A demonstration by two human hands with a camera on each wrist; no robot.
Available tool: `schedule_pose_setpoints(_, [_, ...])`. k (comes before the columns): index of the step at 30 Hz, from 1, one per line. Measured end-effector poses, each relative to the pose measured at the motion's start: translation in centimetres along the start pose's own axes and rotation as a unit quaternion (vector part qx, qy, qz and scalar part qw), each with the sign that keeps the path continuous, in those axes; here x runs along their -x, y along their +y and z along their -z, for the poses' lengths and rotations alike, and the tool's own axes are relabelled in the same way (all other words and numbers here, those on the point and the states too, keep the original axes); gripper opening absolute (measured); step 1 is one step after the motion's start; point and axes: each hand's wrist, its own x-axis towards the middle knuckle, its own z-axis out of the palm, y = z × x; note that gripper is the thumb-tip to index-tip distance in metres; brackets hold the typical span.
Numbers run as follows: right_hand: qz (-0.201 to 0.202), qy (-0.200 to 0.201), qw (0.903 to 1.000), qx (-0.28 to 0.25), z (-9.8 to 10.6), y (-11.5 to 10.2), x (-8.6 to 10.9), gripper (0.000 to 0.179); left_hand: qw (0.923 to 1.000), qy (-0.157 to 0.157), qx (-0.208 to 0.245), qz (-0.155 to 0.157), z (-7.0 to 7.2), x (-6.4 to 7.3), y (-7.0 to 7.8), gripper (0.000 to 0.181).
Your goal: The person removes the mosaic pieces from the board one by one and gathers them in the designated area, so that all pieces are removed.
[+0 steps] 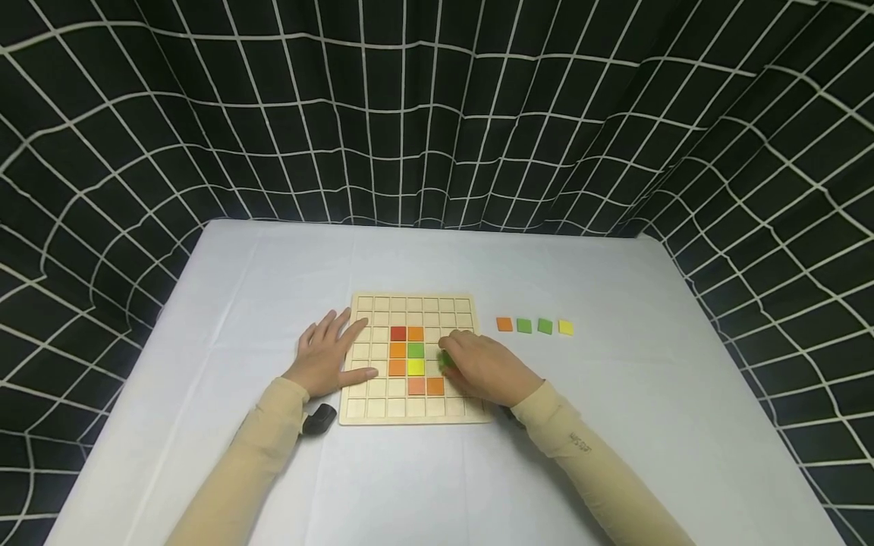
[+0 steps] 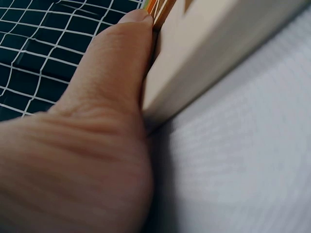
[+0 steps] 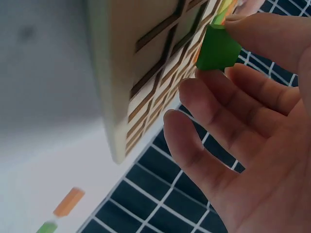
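Observation:
A wooden grid board (image 1: 382, 409) lies on the table, with red, orange, green, yellow and salmon square tiles set in some of its cells. My left hand (image 1: 324, 355) rests with spread fingers on the board's left edge; its thumb (image 2: 116, 63) lies along the rim in the left wrist view. Over the right part of the board, my right hand (image 1: 488, 368) pinches a green tile (image 3: 218, 48) between thumb and fingers, close over the cells. Among the set tiles are a red tile (image 1: 398, 334) and a yellow tile (image 1: 416, 368).
Right of the board, a row of loose tiles lies on the white table (image 1: 614, 394): an orange tile (image 1: 504, 324), two green ones and a yellow tile (image 1: 565, 327). A black curtain with white grid lines (image 1: 437, 114) surrounds the table's back and sides.

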Motion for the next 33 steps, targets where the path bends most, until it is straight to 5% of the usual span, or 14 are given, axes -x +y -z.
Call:
schedule_pose_setpoints(11, [-0.024,0.034,0.9991,0.0,0.2,2.3,1.8,0.022,1.0,-0.004,-0.007,0.001,-0.2,-0.2,-0.3,0.093])
schedule_pose_setpoints(33, [-0.109,0.028,0.9935,-0.008,0.4,6.9,4.7,0.037,1.0,-0.001,-0.004,0.003,-0.2,-0.2,-0.2,0.094])
